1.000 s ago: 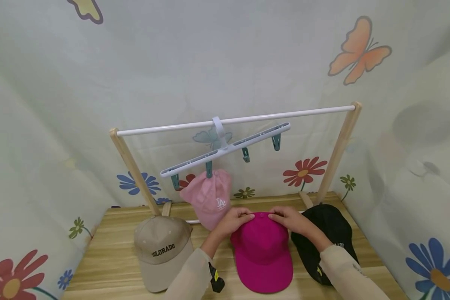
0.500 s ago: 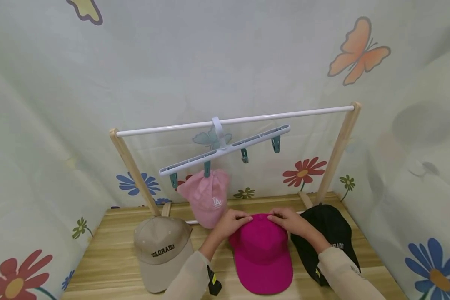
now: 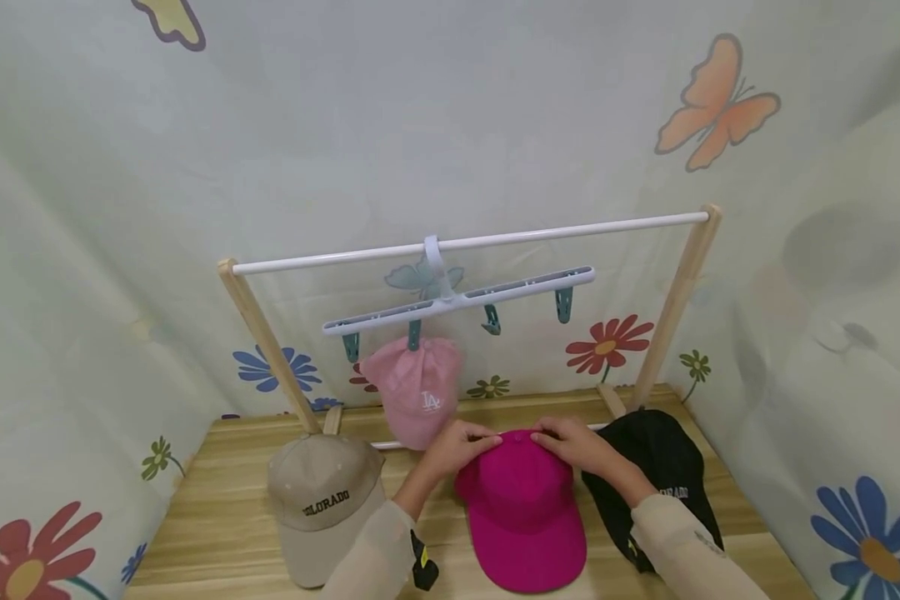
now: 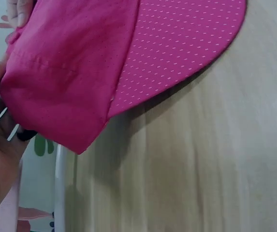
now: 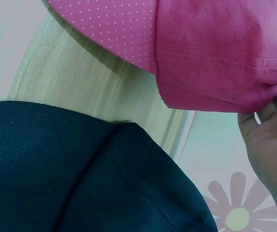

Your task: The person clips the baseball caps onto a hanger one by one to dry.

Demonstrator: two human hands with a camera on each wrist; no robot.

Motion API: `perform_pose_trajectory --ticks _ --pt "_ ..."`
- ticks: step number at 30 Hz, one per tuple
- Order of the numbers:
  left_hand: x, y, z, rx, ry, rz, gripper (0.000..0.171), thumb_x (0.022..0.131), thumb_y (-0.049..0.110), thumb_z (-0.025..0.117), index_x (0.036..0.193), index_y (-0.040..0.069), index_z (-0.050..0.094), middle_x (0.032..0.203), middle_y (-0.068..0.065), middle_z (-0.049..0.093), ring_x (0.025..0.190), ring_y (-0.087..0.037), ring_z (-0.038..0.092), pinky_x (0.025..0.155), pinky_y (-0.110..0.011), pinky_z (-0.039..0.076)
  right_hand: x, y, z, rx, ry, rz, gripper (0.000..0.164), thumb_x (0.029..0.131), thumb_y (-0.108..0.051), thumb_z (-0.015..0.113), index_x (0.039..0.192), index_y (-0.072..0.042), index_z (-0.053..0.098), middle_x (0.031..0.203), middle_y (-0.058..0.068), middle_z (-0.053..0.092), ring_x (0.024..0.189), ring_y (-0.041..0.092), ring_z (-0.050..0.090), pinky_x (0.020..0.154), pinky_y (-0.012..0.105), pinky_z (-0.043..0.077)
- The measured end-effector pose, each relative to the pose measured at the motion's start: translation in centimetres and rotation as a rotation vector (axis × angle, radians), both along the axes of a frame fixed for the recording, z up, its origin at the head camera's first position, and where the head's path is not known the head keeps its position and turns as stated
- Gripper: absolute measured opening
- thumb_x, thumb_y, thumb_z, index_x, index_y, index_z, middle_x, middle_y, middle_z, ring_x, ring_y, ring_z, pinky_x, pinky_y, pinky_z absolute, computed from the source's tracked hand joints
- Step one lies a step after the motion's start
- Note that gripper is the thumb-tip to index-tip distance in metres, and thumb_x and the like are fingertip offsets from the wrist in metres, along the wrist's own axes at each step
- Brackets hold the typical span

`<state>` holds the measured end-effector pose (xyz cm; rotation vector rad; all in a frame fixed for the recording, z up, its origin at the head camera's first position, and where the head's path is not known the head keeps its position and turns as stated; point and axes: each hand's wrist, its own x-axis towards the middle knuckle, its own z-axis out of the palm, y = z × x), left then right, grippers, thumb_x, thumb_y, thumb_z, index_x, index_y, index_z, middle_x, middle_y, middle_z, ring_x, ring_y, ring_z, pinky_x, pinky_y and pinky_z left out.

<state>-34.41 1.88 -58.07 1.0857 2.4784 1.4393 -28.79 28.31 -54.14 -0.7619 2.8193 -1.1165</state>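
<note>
A magenta baseball cap [image 3: 521, 500] stands at the front middle of the table, its brim toward me. My left hand [image 3: 457, 446] pinches the top of its crown from the left, thumb in front. From the right, my right hand [image 3: 573, 443] pinches the crown the same way. In the left wrist view the cap's side [image 4: 70, 72] and dotted brim show, with fingers behind the cloth. The right wrist view shows my fingers under the cap's edge [image 5: 215, 72]. Behind, a pink cap [image 3: 418, 392] hangs from a green clip on a white clip hanger [image 3: 457, 302].
A beige cap [image 3: 326, 492] lies to the left, a black cap [image 3: 652, 467] to the right. The hanger hooks on the white rail [image 3: 585, 229] of a wooden-legged rack; its other green clips [image 3: 564, 305] hang down. A flowered cloth wall surrounds the wooden table [image 3: 217, 500].
The hanger has swung, its right end dropping and left end rising, and the pink cap has shifted slightly with it. Both hands and the magenta cap have moved slightly left and down.
</note>
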Motion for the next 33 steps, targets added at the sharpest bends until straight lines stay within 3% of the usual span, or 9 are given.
perform_pose_trajectory --ticks 6,14,24,33 --pt "0.7 0.3 -1.1 0.051 0.107 0.059 0.017 0.098 0.023 0.07 0.103 0.011 0.082 0.097 -0.001 0.078 0.09 -0.003 0.071 0.076 -0.021 0.056 0.0 -0.4 -0.2 0.011 0.008 -0.012 0.019 0.105 -0.021 0.058 0.109 -0.008 0.072 0.092 -0.004 0.069 0.075 0.004 0.059 0.066 0.025 0.051" --pt "1.0 0.2 -2.3 0.125 0.131 0.088 0.017 0.097 0.024 0.071 0.102 0.013 0.083 0.097 -0.002 0.078 0.091 -0.005 0.072 0.078 -0.021 0.057 0.5 -0.4 -0.1 0.007 0.021 -0.009 0.017 0.105 -0.02 0.058 0.107 -0.01 0.072 0.09 -0.005 0.068 0.073 0.004 0.058 0.065 0.025 0.051" --pt "1.3 0.1 -1.9 0.148 0.111 0.093 0.017 0.096 0.023 0.072 0.105 0.012 0.082 0.1 -0.003 0.078 0.092 -0.008 0.073 0.078 -0.022 0.058 0.7 -0.5 -0.3 -0.03 0.026 -0.006 0.017 0.103 -0.021 0.06 0.108 -0.008 0.071 0.088 -0.006 0.068 0.073 0.005 0.058 0.065 0.024 0.052" --pt "1.8 0.1 -1.7 0.148 0.148 0.095 0.017 0.098 0.022 0.07 0.101 0.009 0.082 0.097 -0.002 0.078 0.086 -0.003 0.07 0.074 -0.022 0.057 1.2 -0.9 -0.3 -0.048 0.022 -0.009 0.013 0.103 -0.02 0.062 0.106 -0.012 0.071 0.084 -0.008 0.064 0.071 0.006 0.056 0.064 0.024 0.05"
